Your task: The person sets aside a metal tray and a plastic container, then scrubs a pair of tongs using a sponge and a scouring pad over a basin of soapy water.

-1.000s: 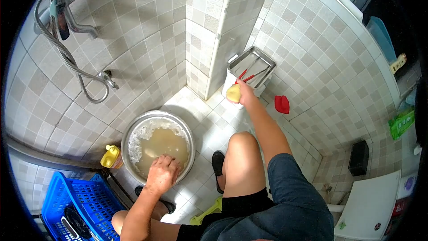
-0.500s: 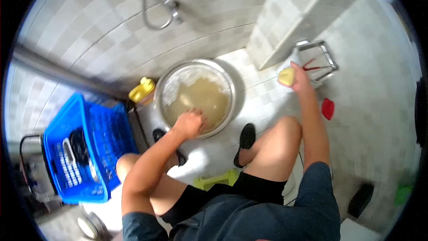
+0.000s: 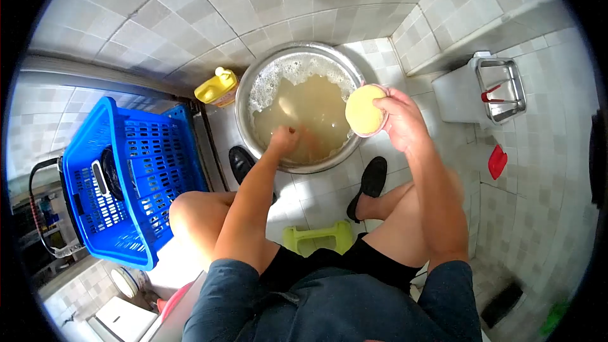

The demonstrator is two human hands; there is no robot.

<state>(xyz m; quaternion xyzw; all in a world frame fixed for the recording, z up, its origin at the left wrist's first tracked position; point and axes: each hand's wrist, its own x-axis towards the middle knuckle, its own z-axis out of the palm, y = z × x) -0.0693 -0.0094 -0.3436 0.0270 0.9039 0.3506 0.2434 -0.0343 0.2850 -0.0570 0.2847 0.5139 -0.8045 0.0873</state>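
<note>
A large metal basin (image 3: 354, 152) holds cloudy brownish water with white suds along its far side. My left hand (image 3: 286, 141) reaches into the near part of the basin, its fingers dipped under the murky water, so what they hold or touch is hidden. Under the surface, a pale blurred shape (image 3: 288, 106) shows in front of that hand. To the right, my right hand (image 3: 404, 119) grips a round yellow sponge (image 3: 365, 111) with a pinkish edge, thumb on its face. This sponge is held up by the basin's right rim.
At left stands a blue plastic basket (image 3: 152, 171) with dark items inside. A yellow bottle (image 3: 218, 87) sits left of the basin. Farther right are a white bin with a metal tray (image 3: 506, 111) on top and a red piece (image 3: 498, 161). A green stool (image 3: 316, 238) is beneath me.
My right hand has brought the sponge leftward from near the bin to the basin's rim. My left hand has gone deeper into the water. The view has shifted.
</note>
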